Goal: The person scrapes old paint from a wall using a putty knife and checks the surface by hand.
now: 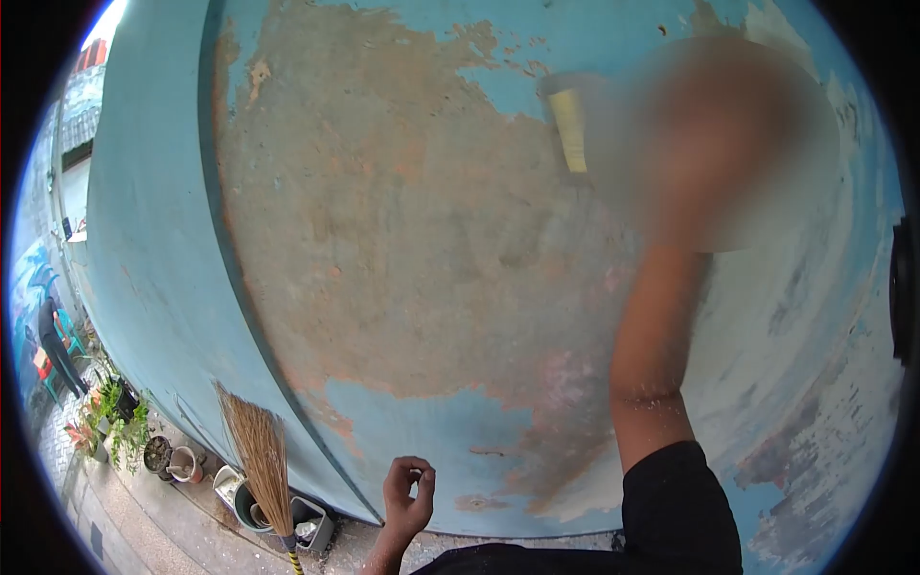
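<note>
My right hand (719, 139) is raised against the upper right of the wall (412, 220), under a heavy blur that hides its fingers. Just left of the blur, a flat tool with a yellow strip (569, 131) sticks out at the wall's surface; it appears to be held in that hand, though its handle is hidden. Low in front of the wall, my left hand (409, 495) is curled, thumb and fingertips meeting in a ring, with nothing visible in it. Bare grey-brown plaster shows between patches of peeling blue paint (431, 419). A whitish area spreads to the right.
A straw broom (257, 450) leans bristles-up at the lower left. Behind it stand a grey bin (312, 527), pots (185, 465) and green plants (125, 426). A wall ledge (225, 240) runs down the left. Farther off, a person in dark clothes (56, 340) stands near chairs.
</note>
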A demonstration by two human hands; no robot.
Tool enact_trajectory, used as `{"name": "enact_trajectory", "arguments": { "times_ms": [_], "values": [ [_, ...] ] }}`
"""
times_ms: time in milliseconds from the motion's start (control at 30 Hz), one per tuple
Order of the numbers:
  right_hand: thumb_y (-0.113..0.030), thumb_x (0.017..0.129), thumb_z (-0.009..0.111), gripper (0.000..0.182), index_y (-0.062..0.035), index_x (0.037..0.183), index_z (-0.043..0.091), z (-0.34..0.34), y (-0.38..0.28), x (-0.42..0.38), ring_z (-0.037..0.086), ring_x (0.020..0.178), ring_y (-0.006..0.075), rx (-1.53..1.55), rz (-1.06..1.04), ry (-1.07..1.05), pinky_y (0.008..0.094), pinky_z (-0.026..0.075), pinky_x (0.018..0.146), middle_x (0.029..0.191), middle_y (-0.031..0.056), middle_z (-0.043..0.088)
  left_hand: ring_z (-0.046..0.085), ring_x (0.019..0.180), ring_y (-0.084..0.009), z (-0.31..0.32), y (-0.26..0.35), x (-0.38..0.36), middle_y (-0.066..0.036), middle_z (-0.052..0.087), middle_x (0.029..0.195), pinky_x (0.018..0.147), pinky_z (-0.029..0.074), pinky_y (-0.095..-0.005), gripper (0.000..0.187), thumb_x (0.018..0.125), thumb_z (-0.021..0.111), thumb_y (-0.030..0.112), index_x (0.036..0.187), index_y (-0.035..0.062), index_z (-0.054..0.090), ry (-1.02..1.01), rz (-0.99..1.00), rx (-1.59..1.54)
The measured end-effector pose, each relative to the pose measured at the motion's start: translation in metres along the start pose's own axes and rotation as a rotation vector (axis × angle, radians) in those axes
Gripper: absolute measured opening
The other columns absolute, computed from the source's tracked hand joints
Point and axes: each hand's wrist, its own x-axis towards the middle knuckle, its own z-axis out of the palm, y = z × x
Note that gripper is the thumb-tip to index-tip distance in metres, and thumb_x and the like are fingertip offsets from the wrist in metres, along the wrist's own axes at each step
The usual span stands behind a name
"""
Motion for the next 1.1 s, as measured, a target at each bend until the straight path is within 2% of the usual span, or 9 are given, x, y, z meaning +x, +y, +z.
{"name": "enact_trajectory", "arguments": {
  "times_ms": [167, 333, 467, 533, 733, 800, 833, 933, 1100],
  "values": [
    [-0.024, 0.097, 0.051, 0.035, -0.0126, 0.065, 0.044, -0.017, -0.009, 0.011, 0.036, 0.039, 0.0081, 0.164, -0.031, -0.062, 0.0248, 0.028, 0.037, 0.052, -0.0022, 0.039, 0.057, 0.074, -0.0108, 0.002, -0.002, 0.006, -0.007, 0.06, 0.085, 0.066, 0.048, -0.0259, 0.009, 0.092, 0.059, 0.002, 0.099, -0.0014, 0.053, -0.08, 0.058, 0.004],
    [-0.041, 0.1, 0.034, 0.048, -0.0153, 0.06, 0.038, 0.003, 0.009, 0.008, 0.027, 0.039, 0.0081, -0.147, -0.001, 0.169, 0.0244, 0.023, 0.038, 0.05, -0.0029, 0.03, 0.059, 0.078, -0.0113, 0.001, -0.002, 0.005, -0.007, 0.06, 0.087, 0.069, 0.049, -0.0261, 0.011, 0.092, 0.06, 0.002, 0.101, -0.0004, 0.053, -0.139, -0.041, -0.017],
    [-0.034, 0.096, 0.051, 0.042, -0.0144, 0.062, 0.037, -0.032, -0.012, 0.021, 0.031, 0.038, 0.0087, 0.333, 0.042, -0.142, 0.0257, 0.027, 0.039, 0.048, -0.0029, 0.031, 0.059, 0.079, -0.011, 0.001, -0.007, 0.007, -0.007, 0.06, 0.087, 0.07, 0.049, -0.0257, 0.013, 0.092, 0.061, 0.003, 0.102, 0.0, 0.053, -0.11, -0.005, -0.076],
    [-0.032, 0.096, 0.045, 0.043, -0.0173, 0.058, 0.031, 0.004, 0.02, 0.011, 0.023, 0.042, 0.0073, -0.097, 0.018, 0.237, 0.0261, 0.021, 0.041, 0.05, -0.0047, 0.028, 0.059, 0.08, -0.0112, 0.002, -0.005, 0.005, -0.006, 0.06, 0.088, 0.071, 0.05, -0.026, 0.013, 0.092, 0.061, 0.002, 0.102, 0.0002, 0.053, -0.126, -0.074, -0.056],
    [-0.028, 0.096, 0.047, 0.042, -0.0161, 0.059, 0.031, -0.047, -0.015, 0.026, 0.025, 0.042, 0.011, 0.362, 0.133, -0.193, 0.0261, 0.023, 0.044, 0.052, -0.0043, 0.027, 0.058, 0.08, -0.0111, 0.008, -0.004, 0.01, -0.006, 0.06, 0.088, 0.071, 0.05, -0.0263, 0.013, 0.093, 0.061, 0.004, 0.102, -0.0003, 0.053, -0.15, -0.043, -0.1],
    [-0.032, 0.097, 0.043, 0.043, -0.0176, 0.058, 0.031, -0.006, 0.027, 0.007, 0.024, 0.042, 0.0089, -0.169, 0.06, 0.183, 0.0242, 0.022, 0.044, 0.052, -0.0048, 0.027, 0.058, 0.08, -0.0109, 0.011, -0.003, 0.005, -0.006, 0.06, 0.088, 0.071, 0.05, -0.0262, 0.014, 0.093, 0.062, 0.005, 0.102, -0.0003, 0.053, -0.149, -0.078, -0.094],
    [-0.034, 0.098, 0.042, 0.044, -0.019, 0.058, 0.031, -0.008, 0.047, 0.002, 0.023, 0.042, 0.0072, 0.237, 0.429, 0.136, 0.0238, 0.023, 0.044, 0.053, -0.005, 0.027, 0.058, 0.08, -0.0111, 0.013, -0.001, 0.005, -0.006, 0.06, 0.088, 0.071, 0.05, -0.0262, 0.014, 0.093, 0.062, 0.005, 0.102, -0.0004, 0.053, -0.181, -0.079, -0.09],
    [-0.033, 0.097, 0.043, 0.044, -0.0192, 0.058, 0.03, -0.02, 0.009, 0.011, 0.023, 0.043, 0.0074, 0.106, 0.144, 0.09, 0.0256, 0.026, 0.045, 0.052, -0.005, 0.025, 0.058, 0.079, -0.0115, 0.014, 0.0, 0.009, -0.006, 0.06, 0.088, 0.07, 0.049, -0.026, 0.014, 0.093, 0.063, 0.004, 0.102, -0.0003, 0.053, -0.182, -0.039, -0.078],
    [-0.034, 0.097, 0.043, 0.046, -0.0192, 0.056, 0.03, -0.011, 0.035, 0.007, 0.023, 0.042, 0.0081, -0.069, 0.128, 0.212, 0.0248, 0.027, 0.043, 0.049, -0.0041, 0.025, 0.056, 0.081, -0.0104, 0.019, 0.001, 0.004, -0.005, 0.057, 0.089, 0.071, 0.047, -0.0253, 0.015, 0.093, 0.061, 0.002, 0.105, 0.0007, 0.052, -0.116, -0.102, -0.153]
  ]
}}
